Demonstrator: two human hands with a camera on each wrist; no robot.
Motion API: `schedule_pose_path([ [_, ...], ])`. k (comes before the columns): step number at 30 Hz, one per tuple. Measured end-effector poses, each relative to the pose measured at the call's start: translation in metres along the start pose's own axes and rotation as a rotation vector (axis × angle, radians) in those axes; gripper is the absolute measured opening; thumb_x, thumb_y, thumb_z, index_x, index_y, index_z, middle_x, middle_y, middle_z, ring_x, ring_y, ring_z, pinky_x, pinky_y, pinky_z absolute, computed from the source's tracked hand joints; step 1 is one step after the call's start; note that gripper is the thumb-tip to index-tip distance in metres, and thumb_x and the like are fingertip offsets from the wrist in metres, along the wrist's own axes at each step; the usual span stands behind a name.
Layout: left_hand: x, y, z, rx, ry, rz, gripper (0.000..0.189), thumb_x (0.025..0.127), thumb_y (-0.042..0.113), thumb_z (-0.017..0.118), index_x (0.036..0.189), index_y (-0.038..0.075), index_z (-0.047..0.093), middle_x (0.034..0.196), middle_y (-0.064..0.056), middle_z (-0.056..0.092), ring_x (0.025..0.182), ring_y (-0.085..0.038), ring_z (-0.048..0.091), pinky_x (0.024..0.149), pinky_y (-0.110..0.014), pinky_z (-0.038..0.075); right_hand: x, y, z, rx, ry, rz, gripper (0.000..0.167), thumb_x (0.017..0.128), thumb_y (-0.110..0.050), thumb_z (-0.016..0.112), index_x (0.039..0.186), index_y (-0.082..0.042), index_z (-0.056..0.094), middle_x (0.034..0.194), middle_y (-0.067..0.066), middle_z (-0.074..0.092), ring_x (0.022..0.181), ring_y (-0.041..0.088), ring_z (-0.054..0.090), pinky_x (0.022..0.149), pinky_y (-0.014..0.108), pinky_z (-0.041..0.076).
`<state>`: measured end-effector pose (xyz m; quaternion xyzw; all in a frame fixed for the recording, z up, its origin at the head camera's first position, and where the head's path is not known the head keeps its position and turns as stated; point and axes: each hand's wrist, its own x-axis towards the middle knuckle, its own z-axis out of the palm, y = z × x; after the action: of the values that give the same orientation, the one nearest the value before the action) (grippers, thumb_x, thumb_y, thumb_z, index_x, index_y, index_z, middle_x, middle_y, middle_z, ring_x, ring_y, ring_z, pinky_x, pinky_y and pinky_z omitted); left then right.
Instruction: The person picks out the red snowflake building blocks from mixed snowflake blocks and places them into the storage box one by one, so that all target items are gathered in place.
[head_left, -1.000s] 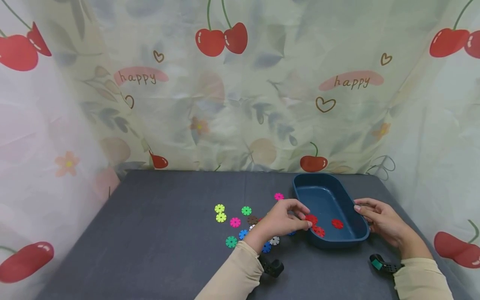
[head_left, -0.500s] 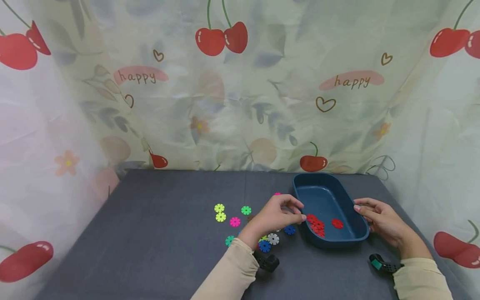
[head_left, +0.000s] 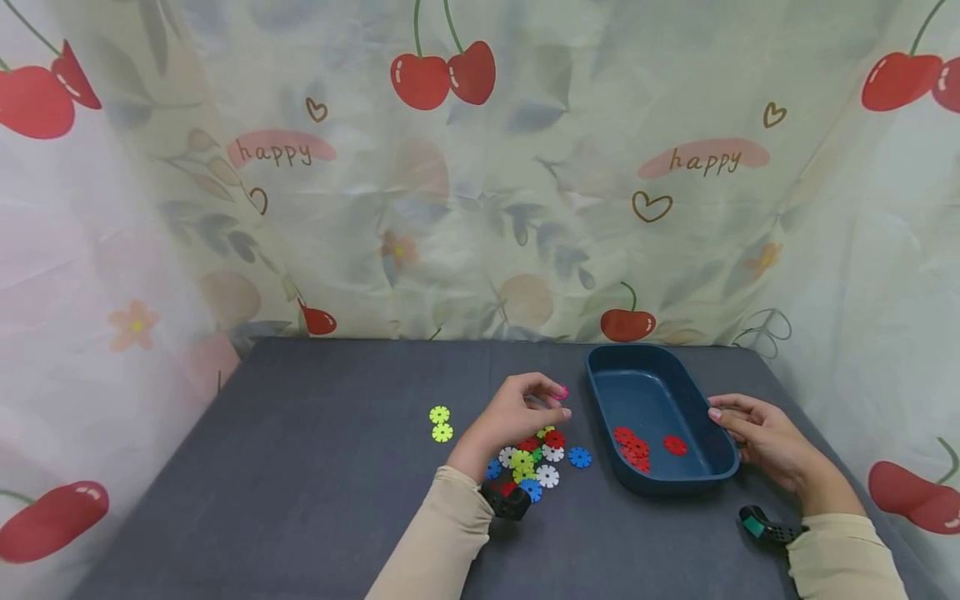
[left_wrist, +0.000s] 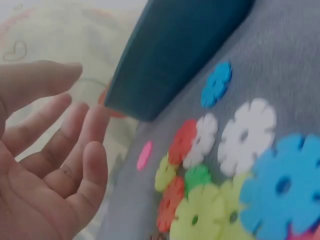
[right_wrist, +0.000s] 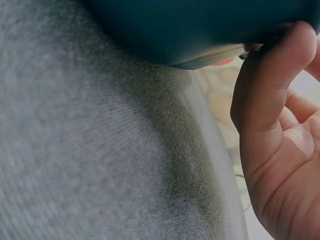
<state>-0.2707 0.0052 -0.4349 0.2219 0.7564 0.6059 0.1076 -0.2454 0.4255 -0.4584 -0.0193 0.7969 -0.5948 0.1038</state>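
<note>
Blue tray (head_left: 675, 486) holds red discs (head_left: 636, 448) in the head view, right of the left hand (head_left: 513, 417), whose thumb and fingers stand apart; the right hand (head_left: 768, 437) touches the tray's opposite side. Left wrist view: mixed discs (left_wrist: 245, 157) lie beside the parted fingers, a pink disc (left_wrist: 145, 155) beyond. Right wrist view: the thumb meets the tray's outer wall; whether it pinches, I cannot tell.

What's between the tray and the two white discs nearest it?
One blue disc lies on the grey cloth, touching neither the white discs nor the tray; the head and left wrist views both show it.
</note>
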Motion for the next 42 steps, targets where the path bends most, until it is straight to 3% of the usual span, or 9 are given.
schedule_pose_path([
  [4,-0.002,-0.006,-0.008,0.038,0.000,-0.027,0.023,0.095,0.020,0.081,0.117,0.012,0.075,0.109,-0.008,0.071,0.094,-0.023,0.070,0.079,-0.045,0.060,0.000,-0.001,0.000,0.003,0.003,0.006,0.022,0.112,-0.028,0.057,0.134,-0.023,0.057,0.108,-0.014,0.077,0.088,0.013,0.074,0.072,0.038,0.064],
  [10,-0.004,-0.016,-0.017,0.166,-0.036,-0.058,0.026,0.095,0.016,0.081,0.116,0.002,0.075,0.104,-0.007,0.072,0.089,-0.020,0.070,0.073,-0.031,0.057,0.000,-0.001,0.000,0.007,0.004,0.013,0.018,0.112,-0.028,0.056,0.130,-0.028,0.059,0.107,-0.014,0.076,0.088,0.012,0.074,0.073,0.037,0.064],
  [16,-0.004,-0.018,-0.021,0.252,-0.077,-0.066,0.023,0.091,0.011,0.083,0.110,-0.001,0.075,0.109,-0.014,0.075,0.095,-0.020,0.071,0.080,-0.033,0.059,0.000,-0.002,0.001,0.006,0.004,0.012,0.018,0.112,-0.028,0.056,0.130,-0.027,0.059,0.107,-0.014,0.075,0.088,0.013,0.074,0.074,0.037,0.064],
  [25,-0.007,-0.018,-0.025,0.260,-0.134,-0.113,0.028,0.085,0.001,0.086,0.110,-0.002,0.075,0.111,-0.018,0.075,0.091,-0.020,0.066,0.082,-0.034,0.059,-0.001,-0.003,0.001,0.002,0.000,0.011,0.018,0.112,-0.028,0.056,0.130,-0.028,0.059,0.107,-0.014,0.075,0.088,0.013,0.074,0.074,0.037,0.064],
  [35,-0.007,-0.020,-0.023,0.286,-0.128,-0.125,0.026,0.080,-0.006,0.086,0.103,-0.002,0.076,0.099,-0.017,0.073,0.082,-0.018,0.062,0.072,-0.028,0.053,0.001,0.000,0.000,-0.008,0.015,0.026,0.020,0.112,-0.029,0.057,0.131,-0.026,0.058,0.105,-0.013,0.073,0.086,0.014,0.072,0.073,0.037,0.063],
  [42,-0.007,-0.020,-0.025,0.320,-0.103,-0.118,0.028,0.083,-0.003,0.085,0.109,0.000,0.075,0.101,-0.018,0.070,0.081,-0.018,0.058,0.071,-0.030,0.051,0.001,0.001,0.000,-0.011,0.010,0.016,0.022,0.112,-0.029,0.056,0.133,-0.024,0.057,0.107,-0.014,0.074,0.088,0.014,0.073,0.074,0.037,0.064],
])
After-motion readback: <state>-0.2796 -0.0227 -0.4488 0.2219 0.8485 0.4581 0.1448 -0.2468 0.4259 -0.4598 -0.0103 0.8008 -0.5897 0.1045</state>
